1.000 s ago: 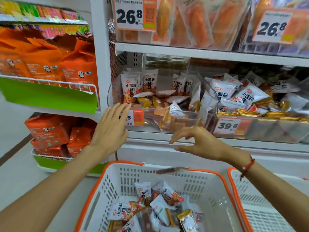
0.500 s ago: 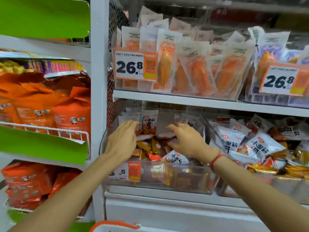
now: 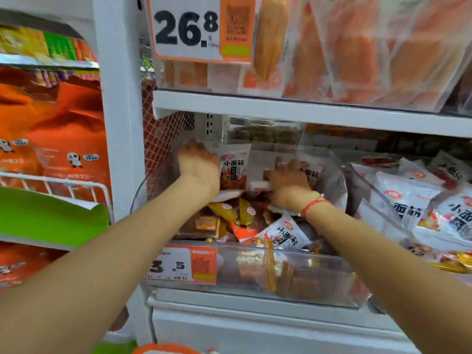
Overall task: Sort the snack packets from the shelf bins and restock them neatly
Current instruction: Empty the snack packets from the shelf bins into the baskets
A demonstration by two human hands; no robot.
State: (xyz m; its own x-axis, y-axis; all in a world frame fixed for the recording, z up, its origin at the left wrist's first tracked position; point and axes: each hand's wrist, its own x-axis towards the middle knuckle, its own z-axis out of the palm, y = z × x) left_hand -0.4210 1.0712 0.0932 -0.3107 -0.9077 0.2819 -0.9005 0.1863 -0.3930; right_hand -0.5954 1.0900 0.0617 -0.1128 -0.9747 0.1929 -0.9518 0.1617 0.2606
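Our left hand (image 3: 198, 162) and right hand (image 3: 288, 178) curl around light, crinkly, slippery snack packets (image 3: 233, 167) in the clear bin (image 3: 293, 274); edges likely pinch best.

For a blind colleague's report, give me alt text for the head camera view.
Both hands, left hand and right hand, reach into a clear plastic shelf bin among white snack packets. An orange-bordered price tag hangs above.

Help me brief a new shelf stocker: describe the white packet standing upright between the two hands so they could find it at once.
Find the clear bin under the big 26.8 price sign. At its back, just right of the left hand, stands the white packet. Unlike the loose yellow and orange packets lying below, it stands upright, showing black characters above a red-orange picture.
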